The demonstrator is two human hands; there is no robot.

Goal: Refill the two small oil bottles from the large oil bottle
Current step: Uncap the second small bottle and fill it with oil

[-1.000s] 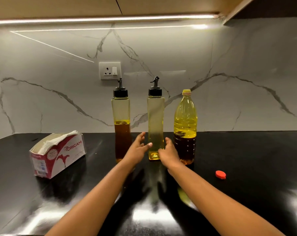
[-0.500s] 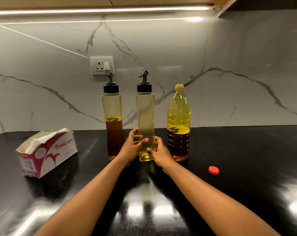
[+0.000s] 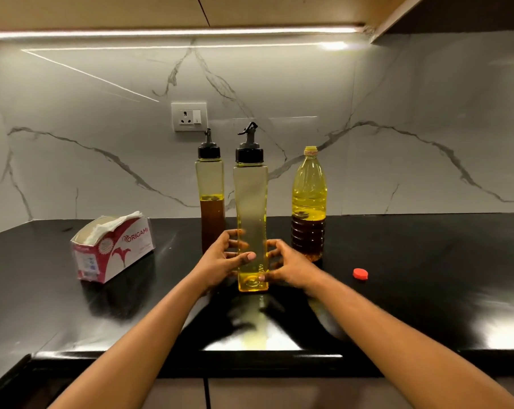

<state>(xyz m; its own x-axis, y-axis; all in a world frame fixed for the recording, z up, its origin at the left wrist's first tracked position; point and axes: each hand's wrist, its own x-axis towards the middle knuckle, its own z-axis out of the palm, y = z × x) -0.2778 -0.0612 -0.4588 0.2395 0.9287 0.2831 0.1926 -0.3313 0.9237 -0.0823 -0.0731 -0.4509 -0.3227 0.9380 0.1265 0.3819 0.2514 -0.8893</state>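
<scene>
Black worktop (image 3: 427, 276), frame centre, carries the nearly empty dispenser bottle (image 3: 251, 208); left hand (image 3: 223, 258) and right hand (image 3: 291, 267) grip its lower body with curled fingers. Hold it upright, then unscrew the black pourer cap (image 3: 249, 154) before lifting the large oil bottle (image 3: 309, 199), right of centre.

A red and white tissue box (image 3: 114, 249) is lying at the left of the black countertop (image 3: 427, 276), with a white tissue sticking out on top. A white wall socket (image 3: 189, 117) is sitting on the marble wall (image 3: 427, 128), and a light strip (image 3: 173, 33) is glowing above it.
</scene>
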